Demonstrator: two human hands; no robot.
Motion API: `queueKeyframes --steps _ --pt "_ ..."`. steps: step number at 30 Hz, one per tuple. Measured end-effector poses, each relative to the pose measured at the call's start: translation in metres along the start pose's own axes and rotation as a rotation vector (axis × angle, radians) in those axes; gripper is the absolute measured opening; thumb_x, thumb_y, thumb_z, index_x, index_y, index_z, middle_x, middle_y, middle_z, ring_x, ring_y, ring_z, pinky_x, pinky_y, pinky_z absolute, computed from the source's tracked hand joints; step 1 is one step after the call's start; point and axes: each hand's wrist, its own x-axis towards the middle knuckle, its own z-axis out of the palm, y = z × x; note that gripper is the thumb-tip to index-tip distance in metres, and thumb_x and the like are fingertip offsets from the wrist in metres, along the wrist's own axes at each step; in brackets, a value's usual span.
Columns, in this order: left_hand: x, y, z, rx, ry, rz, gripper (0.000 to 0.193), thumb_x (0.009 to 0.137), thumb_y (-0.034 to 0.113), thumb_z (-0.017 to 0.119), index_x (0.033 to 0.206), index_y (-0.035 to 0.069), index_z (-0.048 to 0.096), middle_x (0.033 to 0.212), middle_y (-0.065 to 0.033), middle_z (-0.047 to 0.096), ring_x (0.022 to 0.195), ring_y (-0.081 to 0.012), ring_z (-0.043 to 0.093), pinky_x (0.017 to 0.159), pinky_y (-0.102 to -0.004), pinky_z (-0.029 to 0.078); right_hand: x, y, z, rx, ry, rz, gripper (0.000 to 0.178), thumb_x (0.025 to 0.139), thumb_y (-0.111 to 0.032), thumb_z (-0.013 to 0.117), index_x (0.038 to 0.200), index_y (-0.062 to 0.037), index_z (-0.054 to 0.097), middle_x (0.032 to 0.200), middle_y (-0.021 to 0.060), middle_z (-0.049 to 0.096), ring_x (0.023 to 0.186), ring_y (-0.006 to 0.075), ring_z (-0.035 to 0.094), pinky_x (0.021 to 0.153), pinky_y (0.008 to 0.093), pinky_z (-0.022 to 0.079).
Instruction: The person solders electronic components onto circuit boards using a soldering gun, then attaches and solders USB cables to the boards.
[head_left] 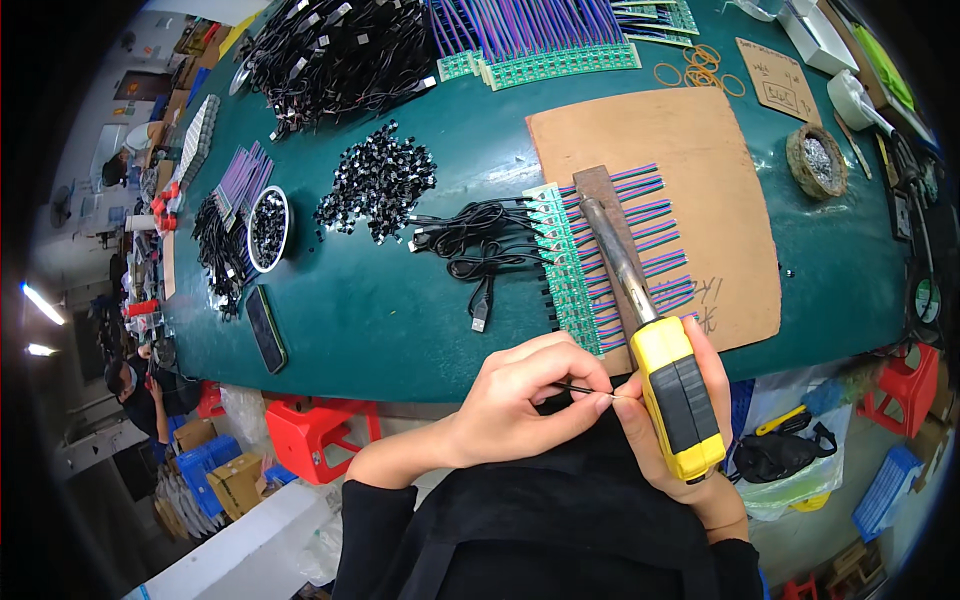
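Logging the bench state: our left hand (530, 400) has thumb and forefinger pinched together on a thin black cable (574, 387), its end pointing toward the right thumb. We judge the close pinch serves to steady the cable's fine tip. Our right hand (648, 448) is wrapped around the yellow-and-black soldering gun (682, 400), thumb on the near side and fingers on the far side. Its thumb tip also meets the cable end, though we cannot tell whether it pinches the strand or merely touches it.

The gun's metal barrel slants up and away over the brown bar (592, 182); from above, we cannot settle whether its tip makes contact. The bar lies across the coloured wires (650, 235), probably as a weight to stop them shifting. Beside it, left, lies the green circuit board strip (562, 260), partly on the cardboard sheet (745, 220), which presumably shields the green table (400, 340) from heat.

Black USB cables (480, 225) run leftward from the strip's far end, likely so the near pads stay accessible. Farther left we note a heap of small black parts (375, 185) and a white bowl (290, 232) of similar pieces.
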Motion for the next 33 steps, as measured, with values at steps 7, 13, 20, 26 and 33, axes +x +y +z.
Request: queueKeyframes --steps 7,13,20,26,33 --pt "0.028 -0.028 -0.020 0.537 0.322 -0.013 0.007 0.072 0.000 0.064 0.075 0.004 0.059 0.070 -0.0036 0.056 0.060 -0.0106 0.052 0.051 -0.0239 0.040 -0.004 -0.001 -0.020 0.415 -0.020 0.404 0.075 0.079 -0.002 0.065 0.139 0.0013 0.019 0.089 0.0084 0.059 0.081 0.0134 0.058 0.070 0.0241 0.050" --pt "0.037 -0.050 -0.025 0.562 0.333 -0.005 0.006 0.070 0.002 0.064 0.074 0.004 0.059 0.067 -0.0018 0.055 0.059 -0.0097 0.053 0.050 -0.0236 0.040 -0.019 -0.003 -0.035 0.667 0.023 0.585 0.075 0.077 -0.006 0.062 0.139 -0.0009 0.020 0.080 0.0110 0.056 0.070 0.0164 0.057 0.059 0.0273 0.052" --pt "0.039 -0.054 -0.025 0.656 0.310 -0.002 0.007 0.068 0.003 0.064 0.072 0.005 0.059 0.065 -0.0018 0.055 0.057 -0.0117 0.054 0.050 -0.0255 0.042 -0.029 0.000 -0.034 0.579 -0.017 0.652 0.071 0.078 -0.001 0.060 0.138 -0.0011 0.023 0.078 0.0120 0.056 0.065 0.0161 0.057 0.055 0.0262 0.051" --pt "0.039 -0.054 -0.025 0.669 0.304 -0.010 0.007 0.068 0.003 0.064 0.071 0.005 0.058 0.065 -0.0022 0.055 0.057 -0.0125 0.055 0.050 -0.0258 0.042 -0.027 0.001 -0.033 0.550 -0.052 0.671 0.069 0.078 0.001 0.059 0.138 -0.0003 0.024 0.078 0.0120 0.056 0.065 0.0145 0.057 0.053 0.0240 0.050" --pt "0.039 -0.054 -0.025 0.672 0.302 -0.018 0.007 0.069 0.004 0.064 0.070 0.005 0.058 0.066 -0.0021 0.055 0.057 -0.0118 0.055 0.049 -0.0251 0.042 -0.027 -0.001 -0.038 0.501 -0.110 0.704 0.070 0.077 -0.001 0.061 0.138 -0.0010 0.025 0.080 0.0111 0.057 0.066 0.0145 0.057 0.054 0.0240 0.051"
